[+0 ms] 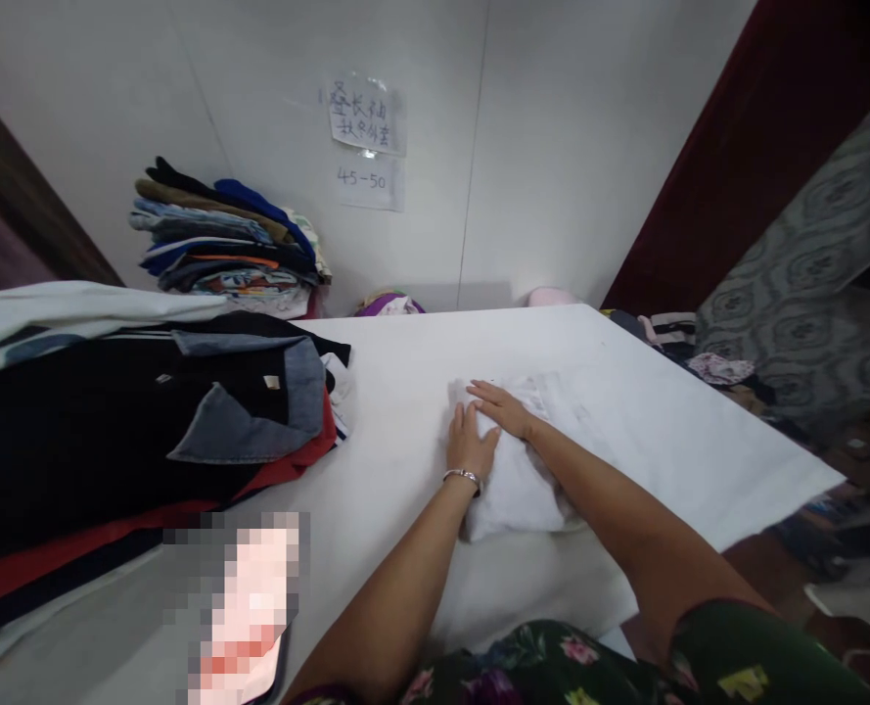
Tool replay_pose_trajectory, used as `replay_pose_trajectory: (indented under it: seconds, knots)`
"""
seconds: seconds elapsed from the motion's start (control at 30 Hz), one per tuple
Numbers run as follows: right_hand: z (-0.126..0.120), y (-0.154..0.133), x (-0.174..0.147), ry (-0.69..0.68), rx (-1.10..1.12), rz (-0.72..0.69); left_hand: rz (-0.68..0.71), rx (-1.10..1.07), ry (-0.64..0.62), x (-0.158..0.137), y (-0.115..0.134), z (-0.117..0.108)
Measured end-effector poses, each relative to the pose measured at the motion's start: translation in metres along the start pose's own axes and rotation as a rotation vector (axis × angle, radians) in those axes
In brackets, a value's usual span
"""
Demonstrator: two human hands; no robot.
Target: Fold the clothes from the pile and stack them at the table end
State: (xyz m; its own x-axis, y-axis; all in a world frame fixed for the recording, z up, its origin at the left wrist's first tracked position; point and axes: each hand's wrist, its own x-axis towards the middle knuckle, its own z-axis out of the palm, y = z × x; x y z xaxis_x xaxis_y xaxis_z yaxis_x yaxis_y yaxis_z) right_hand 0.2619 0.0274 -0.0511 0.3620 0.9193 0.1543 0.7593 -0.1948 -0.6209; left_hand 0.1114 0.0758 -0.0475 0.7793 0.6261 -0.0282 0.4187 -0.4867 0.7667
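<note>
A white folded garment (pixel 517 494) lies on the white tabletop (pixel 397 392), a bundle with soft creases; its exact kind does not show. My left hand (pixel 470 448), with a bracelet at the wrist, rests on the garment's left side, fingers stretched away from me. Across its far edge lies my right hand (pixel 504 407), flat, its fingers pointing left and close to the left fingertips. Both hands press on the cloth from above, and neither grips it. Part of the garment is hidden under the hands and my right forearm.
Left on the table is a heap of clothes with a black garment (pixel 97 421) and a grey-blue collar (pixel 258 431). Behind it rises a stack of folded clothes (pixel 221 240). A phone (pixel 277 671) lies near the front left, partly blurred. Paper notes (pixel 367 122) hang on the wall.
</note>
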Motion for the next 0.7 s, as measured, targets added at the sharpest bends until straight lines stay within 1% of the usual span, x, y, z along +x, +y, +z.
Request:
replay_pose_trajectory:
  seconds: [0.1, 0.2, 0.27, 0.33, 0.4, 0.43, 0.47, 0.53, 0.6, 0.7]
  knots:
    - [0.0, -0.008, 0.001, -0.012, -0.045, 0.018, 0.006, -0.024, 0.008, 0.003, -0.004, 0.001]
    - [-0.004, -0.022, 0.0, -0.057, -0.099, 0.084, 0.01, -0.052, 0.023, 0.006, -0.007, 0.002]
    - [-0.012, -0.03, -0.007, -0.078, -0.131, 0.136, -0.001, -0.082, 0.027, 0.008, -0.009, 0.003]
    - [-0.026, -0.03, -0.022, -0.035, -0.147, 0.169, -0.012, -0.112, 0.03, 0.008, -0.009, 0.002]
    - [-0.044, -0.022, -0.047, 0.09, -0.135, 0.229, -0.021, -0.136, 0.03, 0.008, -0.01, 0.001]
    - [-0.053, -0.015, -0.063, 0.176, -0.11, 0.294, -0.026, -0.145, 0.03, 0.008, -0.01, 0.001]
    - [-0.062, -0.007, -0.08, 0.264, -0.077, 0.385, -0.03, -0.156, 0.032, 0.009, -0.01, 0.001]
    - [-0.076, 0.01, -0.117, 0.428, 0.053, 0.612, -0.037, -0.197, 0.04, 0.009, -0.009, 0.0]
    - [-0.082, 0.023, -0.151, 0.465, 0.136, 0.736, -0.041, -0.244, 0.051, 0.01, -0.007, 0.0]
    - [-0.082, 0.031, -0.184, 0.442, 0.228, 0.797, -0.058, -0.286, 0.065, 0.011, -0.005, -0.002]
